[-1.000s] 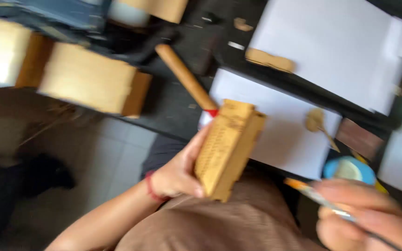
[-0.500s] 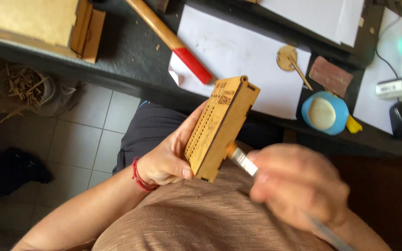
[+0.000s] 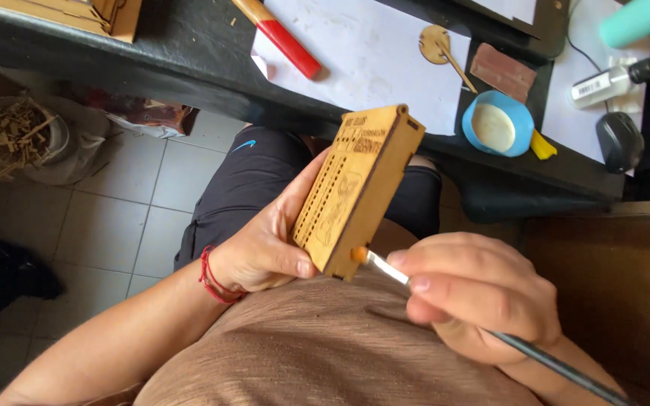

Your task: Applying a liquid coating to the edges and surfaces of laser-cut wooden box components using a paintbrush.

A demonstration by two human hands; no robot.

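My left hand [image 3: 265, 252] grips the wooden box [image 3: 359, 188] at mid-frame, its long axis slanting from lower left to upper right. My right hand [image 3: 475, 297], lower right, pinches a brush [image 3: 445, 301] whose tip touches the box's lower corner. A blue glue cup [image 3: 496, 124] sits on the tabletop [image 3: 189, 53] above.

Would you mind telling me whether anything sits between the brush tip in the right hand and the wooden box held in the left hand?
Nothing visible does. The left hand holds the wooden box above the lap, and the paintbrush in the right hand has its tip right at the box's lower corner, apparently touching it, with no object in between.
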